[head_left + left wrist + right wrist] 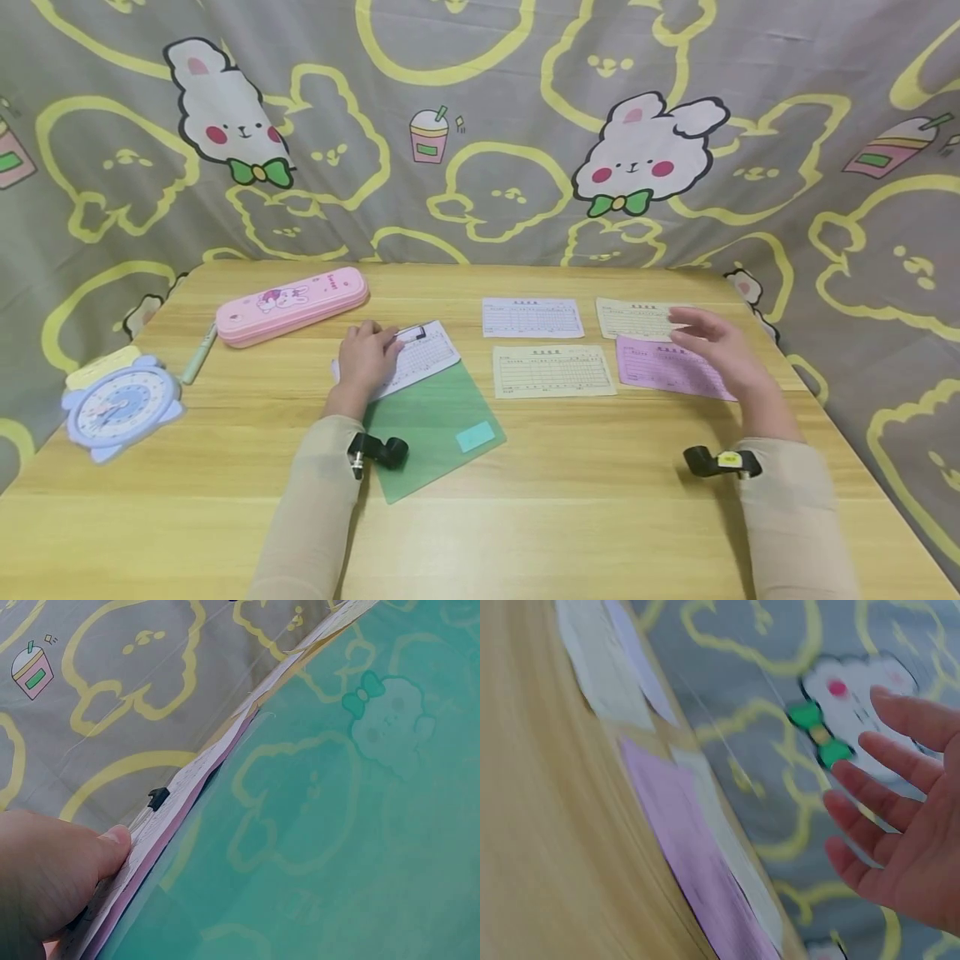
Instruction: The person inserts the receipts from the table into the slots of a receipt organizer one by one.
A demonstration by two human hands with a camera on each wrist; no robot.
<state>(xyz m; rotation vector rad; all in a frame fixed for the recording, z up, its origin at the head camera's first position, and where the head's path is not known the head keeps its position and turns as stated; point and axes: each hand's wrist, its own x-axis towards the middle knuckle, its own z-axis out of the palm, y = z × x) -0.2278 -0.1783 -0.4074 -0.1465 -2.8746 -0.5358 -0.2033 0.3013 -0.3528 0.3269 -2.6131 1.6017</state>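
My left hand (365,358) pinches the clip end of a green translucent clipboard (435,433), its thumb on a stack of printed forms (431,358) beside a black-tipped clip (158,799). A small blue-green label (476,437) lies on the green board. The right hand (716,346) hovers over the two right-hand slips with fingers spread and nothing held. Beneath it are a purple slip (660,367) and a pale yellow slip (630,317), partly hidden by the hand in the head view.
Left of the purple slip lies another yellowish slip (555,372), and behind it a lilac-white slip (531,317). A pink pencil case (292,307), a green marker (198,357) and a blue clock (123,408) on a yellow pad (101,367) are at the left. A patterned curtain (510,117) hangs behind.
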